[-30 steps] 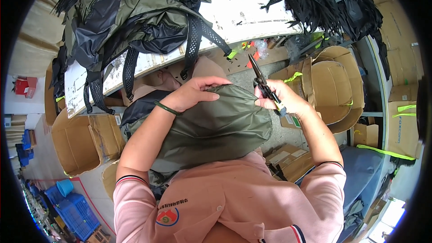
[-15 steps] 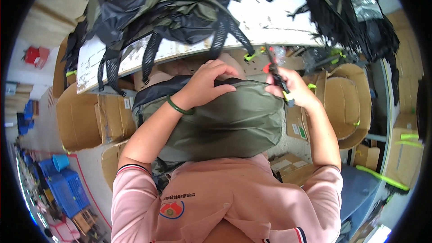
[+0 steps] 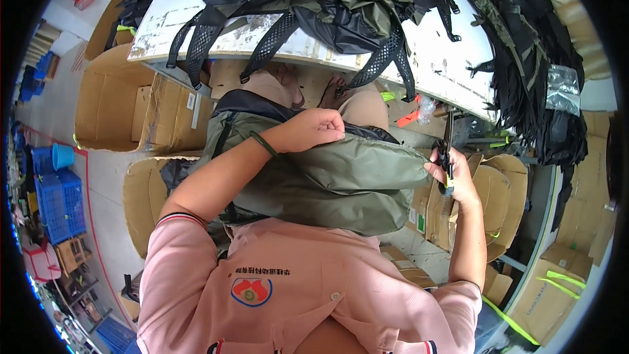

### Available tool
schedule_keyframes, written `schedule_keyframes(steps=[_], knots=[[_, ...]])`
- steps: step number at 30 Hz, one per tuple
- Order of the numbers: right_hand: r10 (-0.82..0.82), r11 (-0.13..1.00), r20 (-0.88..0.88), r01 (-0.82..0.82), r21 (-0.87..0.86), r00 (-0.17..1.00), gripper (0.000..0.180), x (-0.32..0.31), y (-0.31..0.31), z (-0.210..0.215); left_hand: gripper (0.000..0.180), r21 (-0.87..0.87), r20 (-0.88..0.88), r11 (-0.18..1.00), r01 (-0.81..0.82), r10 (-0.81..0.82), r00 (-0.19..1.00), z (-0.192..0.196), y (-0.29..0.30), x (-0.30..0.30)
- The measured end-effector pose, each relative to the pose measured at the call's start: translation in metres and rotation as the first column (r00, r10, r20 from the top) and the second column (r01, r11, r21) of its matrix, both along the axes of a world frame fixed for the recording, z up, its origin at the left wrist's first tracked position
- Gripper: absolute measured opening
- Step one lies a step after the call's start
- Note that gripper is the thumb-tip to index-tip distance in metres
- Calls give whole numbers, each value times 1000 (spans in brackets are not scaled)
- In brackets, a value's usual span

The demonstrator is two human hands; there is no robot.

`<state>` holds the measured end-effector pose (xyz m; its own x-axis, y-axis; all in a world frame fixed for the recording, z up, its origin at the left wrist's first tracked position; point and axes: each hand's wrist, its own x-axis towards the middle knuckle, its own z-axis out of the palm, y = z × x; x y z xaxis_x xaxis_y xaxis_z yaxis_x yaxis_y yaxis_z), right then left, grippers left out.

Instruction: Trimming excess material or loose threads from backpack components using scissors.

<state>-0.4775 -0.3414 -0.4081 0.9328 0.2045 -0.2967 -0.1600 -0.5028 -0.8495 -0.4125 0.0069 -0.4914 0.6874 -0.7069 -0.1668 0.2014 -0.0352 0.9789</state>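
Observation:
An olive-green and black fabric bag (image 3: pixel 327 190) lies across my lap, its upper edge drawn out between my hands. My left hand (image 3: pixel 312 130) is closed at that edge, fingers curled and thumb pressed on the fabric. At the bag's right corner, my right hand (image 3: pixel 460 174) has black scissors (image 3: pixel 446 147) in its grip, blades pointing away from me and yellow wrapping on the handle. The right thumb touches or nearly touches the corner of the fabric. Whether the blades are apart is hard to tell.
Ahead stands a white worn table (image 3: pixel 314 52) piled with black and olive bags (image 3: pixel 321 0) whose mesh straps hang over its edge. More black straps (image 3: pixel 524 59) hang at the right. Open cardboard boxes (image 3: pixel 111 101) flank me; blue crates (image 3: pixel 59 200) stand farther left.
My right hand has moved right and nearer to me with the scissors, and the bag's upper edge is stretched out farther. My left hand's fingers have curled closed on it. The view has shifted.

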Motion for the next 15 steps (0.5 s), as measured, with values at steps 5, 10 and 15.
schedule_keyframes(steps=[5, 10, 15], knots=[[81, 989, -12, -81, -126, 997, 21, 7, -1, 1, 15, -109, -274, 994, 21, -50, 960, 3, 3, -6], [493, 703, 80, -343, -623, 866, 35, 35, 30, 43, 33, -73, -110, 992, 106, -113, 987, 4, 2, -11], [692, 461, 49, -388, -799, 720, 49, 57, 51, 61, 36, -99, -146, 995, 31, -46, 988, 5, 1, -15]])
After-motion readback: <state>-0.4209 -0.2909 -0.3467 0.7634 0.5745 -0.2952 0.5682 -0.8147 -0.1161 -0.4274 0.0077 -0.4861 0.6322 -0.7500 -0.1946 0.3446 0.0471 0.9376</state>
